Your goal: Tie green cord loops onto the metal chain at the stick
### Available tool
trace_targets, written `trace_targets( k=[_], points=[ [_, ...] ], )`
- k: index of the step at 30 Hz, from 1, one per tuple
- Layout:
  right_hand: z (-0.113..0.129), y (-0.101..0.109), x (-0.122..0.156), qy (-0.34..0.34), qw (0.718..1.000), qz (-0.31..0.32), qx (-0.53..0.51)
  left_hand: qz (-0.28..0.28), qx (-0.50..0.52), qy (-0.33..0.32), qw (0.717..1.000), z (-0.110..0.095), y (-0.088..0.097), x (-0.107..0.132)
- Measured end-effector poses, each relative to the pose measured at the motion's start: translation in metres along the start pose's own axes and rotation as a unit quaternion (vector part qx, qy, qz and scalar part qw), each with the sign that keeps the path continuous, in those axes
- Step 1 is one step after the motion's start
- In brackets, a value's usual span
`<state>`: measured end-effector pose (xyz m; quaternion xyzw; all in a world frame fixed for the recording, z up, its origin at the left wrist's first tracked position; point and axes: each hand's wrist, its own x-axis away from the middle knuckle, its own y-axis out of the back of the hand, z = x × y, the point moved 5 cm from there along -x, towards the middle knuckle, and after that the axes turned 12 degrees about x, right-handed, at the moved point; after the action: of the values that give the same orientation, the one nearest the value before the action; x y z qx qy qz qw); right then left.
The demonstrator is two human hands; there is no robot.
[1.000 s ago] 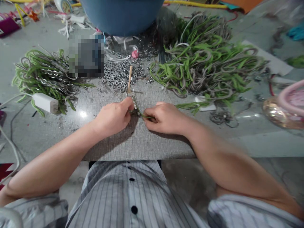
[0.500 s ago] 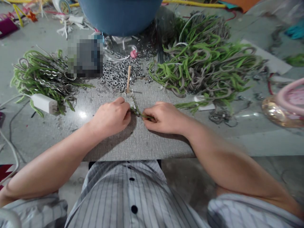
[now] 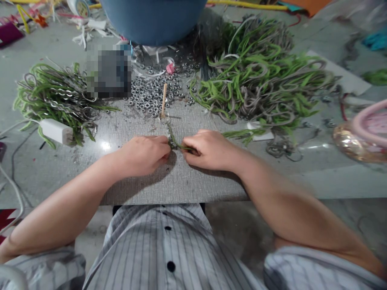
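Observation:
A green and grey cord (image 3: 171,133) runs down from a metal ring (image 3: 164,117) that is hooked around a thin wooden stick (image 3: 164,98) on the table. Small metal pieces show along the cord between my hands. My left hand (image 3: 148,153) is closed, its fingertips pressed at the cord's left side; they are partly hidden. On the other side my right hand (image 3: 205,149) pinches a green strand between thumb and fingers. Both hands rest close to the tabletop, a short gap apart.
Loose metal nuts (image 3: 148,96) lie beyond my hands, before a blue basin (image 3: 154,20). A heap of green and grey cords (image 3: 260,80) spreads to the right. Corded pieces with rings (image 3: 54,96) and a white charger (image 3: 56,131) lie left. A pink-rimmed object (image 3: 370,125) stands far right.
My left hand has shifted slightly right and down, turning so its fingers point toward the cord. My right hand stays nearly still, holding the strand.

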<state>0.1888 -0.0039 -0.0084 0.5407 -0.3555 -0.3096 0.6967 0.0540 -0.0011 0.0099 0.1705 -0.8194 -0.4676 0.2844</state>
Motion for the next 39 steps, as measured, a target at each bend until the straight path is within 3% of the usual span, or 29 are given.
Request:
trace_targets(
  k=[5,14,18,30,39],
  points=[
    [-0.005,-0.002,0.002,-0.026,0.999,-0.029,-0.020,0.022,0.033,-0.009,0.999,0.002,0.000,0.000],
    [-0.012,-0.009,0.001,-0.043,0.995,-0.067,-0.057,-0.074,0.054,0.116,0.989,0.017,0.008,0.001],
    [-0.011,-0.007,0.001,-0.050,0.995,-0.064,-0.052,-0.057,0.023,0.153,0.986,0.018,0.011,0.003],
    [-0.013,-0.006,0.003,-0.054,0.996,-0.067,-0.034,-0.026,-0.009,0.163,0.986,0.018,0.014,0.005],
    [-0.007,-0.006,-0.001,-0.075,0.991,-0.106,-0.013,-0.113,-0.005,0.184,0.976,0.018,0.005,0.000]
  ],
)
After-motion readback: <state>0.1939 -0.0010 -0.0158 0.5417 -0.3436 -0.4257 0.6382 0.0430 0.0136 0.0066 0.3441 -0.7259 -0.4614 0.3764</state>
